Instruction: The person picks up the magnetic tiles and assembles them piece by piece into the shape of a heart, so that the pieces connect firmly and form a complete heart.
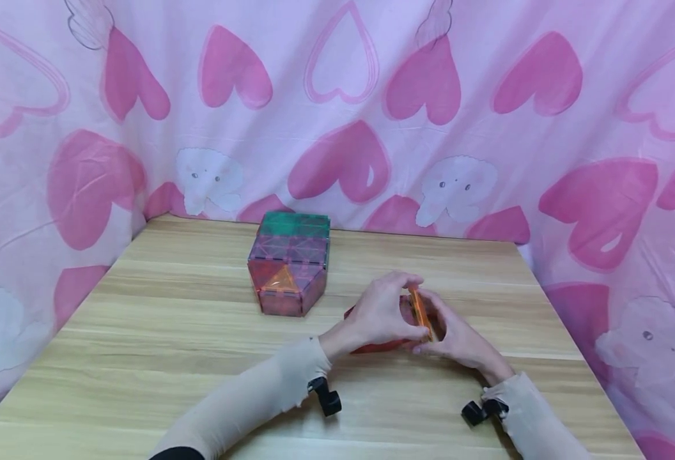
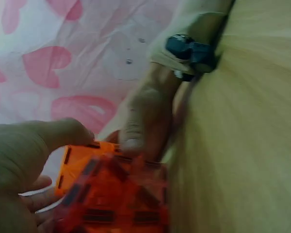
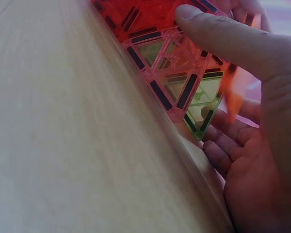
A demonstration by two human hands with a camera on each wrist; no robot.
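Note:
My left hand [image 1: 380, 313] holds an orange magnetic tile [image 1: 420, 312] near its edges, thumb below and fingers above. The tile stands upright in the head view; in the left wrist view it shows as a square behind blurred red magnetic tiles [image 2: 119, 204]. Opposite it, my right hand [image 1: 463, 337] curls round the right end of the red tile structure. Its thumb lies over the pink and red tiles [image 3: 157, 53], with fingers behind a green triangular tile [image 3: 203, 94]. Much of the structure is hidden behind my left hand in the head view.
Further back on the wooden table [image 1: 159, 319] stands a boxy magnetic-tile build [image 1: 288, 262], green, purple and red with an orange triangle. A pink heart-patterned curtain [image 1: 337, 128] hangs round the table's back and sides. Black camera mounts sit on both wrists.

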